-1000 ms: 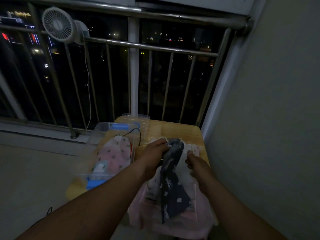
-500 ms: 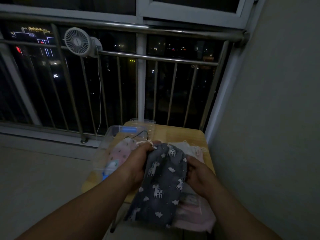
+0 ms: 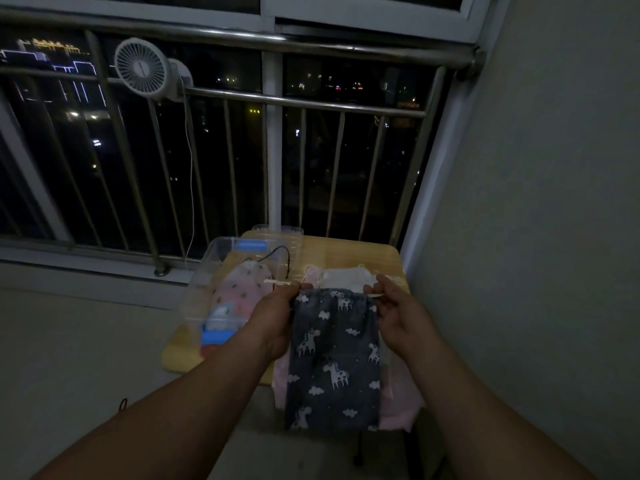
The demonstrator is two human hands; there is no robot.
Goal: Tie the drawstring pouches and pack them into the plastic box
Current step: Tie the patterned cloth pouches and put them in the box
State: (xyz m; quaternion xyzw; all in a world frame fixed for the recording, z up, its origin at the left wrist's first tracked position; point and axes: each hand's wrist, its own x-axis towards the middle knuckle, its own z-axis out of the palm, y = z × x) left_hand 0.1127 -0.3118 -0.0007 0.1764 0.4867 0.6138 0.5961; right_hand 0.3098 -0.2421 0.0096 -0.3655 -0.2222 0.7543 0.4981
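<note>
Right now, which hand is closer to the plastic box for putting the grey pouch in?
Left, probably. The left hand pinches a cord of the grey pouch right beside the plastic box. The right hand pinches the other end, across the pouch from it.

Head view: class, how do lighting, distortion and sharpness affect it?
Head view: dim night light, grainy; the wide-angle lens splays the bars of the railing; the print on the pouch is readable; the drawstrings that the left hand and right hand pinch are faint.
</note>
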